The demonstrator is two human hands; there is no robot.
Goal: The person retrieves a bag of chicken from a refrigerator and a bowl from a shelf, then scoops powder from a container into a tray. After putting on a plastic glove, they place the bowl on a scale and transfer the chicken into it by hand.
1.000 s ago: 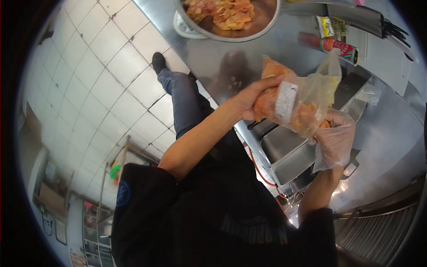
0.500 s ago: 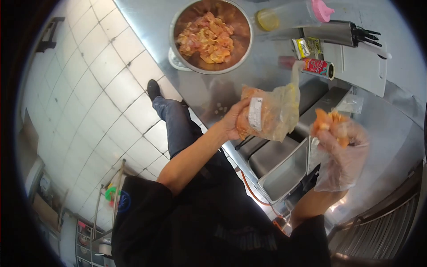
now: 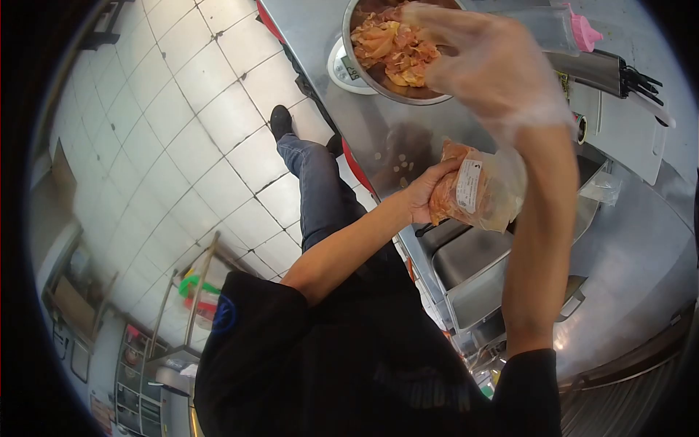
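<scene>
My left hand, bare, is closed around a clear plastic bag of raw chicken pieces with a white printed label. The bag's loose open end droops to the right. My right hand, in a clear plastic glove and smeared by motion, is over the right side of a steel bowl. Its fingers and thumb look apart, with no piece visible between them. Raw chicken pieces lie in the bowl. Beneath the bowl sits a white digital scale with its display showing.
Steel pans are set into the counter below the bag. At the right are a knife block, a white cutting board and a clear bottle with a pink cap. Small pale round spots mark the counter.
My right hand has swung from the right side up over the bowl, and the chicken it held no longer shows in it. My left hand still holds the bag. The view has shifted.
</scene>
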